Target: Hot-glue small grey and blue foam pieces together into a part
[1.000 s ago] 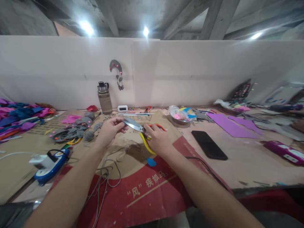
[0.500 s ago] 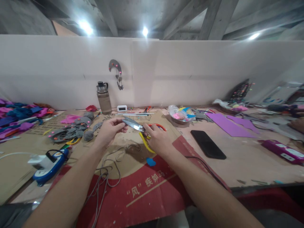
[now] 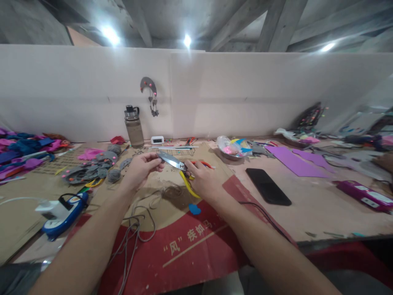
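Observation:
My right hand [image 3: 204, 179] is closed round the handles of a pair of scissors [image 3: 173, 160], whose grips show yellow and orange. The blades point left, toward my left hand [image 3: 143, 168]. That hand is pinched at the blade tips, with thumb and fingers together; what lies between them is too small to make out. Beneath both hands, a loose grey cord [image 3: 138, 227] trails over the cardboard. A small blue scrap [image 3: 194, 209] lies just below the right hand.
Grey felt pieces [image 3: 89, 170] lie left, near a blue power strip [image 3: 66, 217]. A bottle [image 3: 134, 129] stands at the back. To the right are a bowl [image 3: 229, 155], a black phone [image 3: 268, 186], purple sheets [image 3: 294, 159] and a magenta power strip [image 3: 364, 196]. A person's hand shows at the right edge.
The scissor blades look slightly more closed than before. Both my hands stay in almost the same place, and the view has shifted very slightly.

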A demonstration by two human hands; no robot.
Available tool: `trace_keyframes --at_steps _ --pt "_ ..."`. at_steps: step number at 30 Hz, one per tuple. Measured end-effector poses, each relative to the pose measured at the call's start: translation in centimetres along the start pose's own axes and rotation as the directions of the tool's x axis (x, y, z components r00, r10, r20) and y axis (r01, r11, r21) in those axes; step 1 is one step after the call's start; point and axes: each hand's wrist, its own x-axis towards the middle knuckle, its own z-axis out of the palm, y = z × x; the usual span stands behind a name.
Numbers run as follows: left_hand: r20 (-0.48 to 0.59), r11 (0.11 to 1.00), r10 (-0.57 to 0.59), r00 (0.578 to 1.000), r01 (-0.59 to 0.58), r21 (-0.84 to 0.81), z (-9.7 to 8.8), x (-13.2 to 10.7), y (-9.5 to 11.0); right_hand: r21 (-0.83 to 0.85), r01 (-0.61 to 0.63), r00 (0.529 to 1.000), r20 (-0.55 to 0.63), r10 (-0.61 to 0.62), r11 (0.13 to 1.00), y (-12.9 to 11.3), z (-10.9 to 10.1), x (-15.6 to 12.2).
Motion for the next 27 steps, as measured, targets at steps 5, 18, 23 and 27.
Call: trace_keyframes --at_steps 5,18,23,27 --pt "0.018 1.000 -0.011 1.000 0.011 -0.020 -0.1 0.0 0.0 0.055 -0.017 1.000 0.011 0.017 0.998 -0.1 0.0 0.0" --pt "-0.077 0.993 -0.103 0.992 0.098 -0.070 -0.7 0.4 -0.3 0.452 -0.048 0.998 -0.004 0.056 0.891 0.8 1.4 0.5" --pt "-0.119 0.984 -0.102 0.988 0.083 -0.157 -0.9 0.4 -0.3 0.389 -0.086 0.996 0.034 0.079 0.917 0.5 1.0 0.2" --pt "-0.092 0.976 -0.112 0.989 0.091 -0.199 -0.8 0.4 -0.2 0.336 -0.098 0.995 0.044 0.088 0.937 0.5 1.0 0.1"
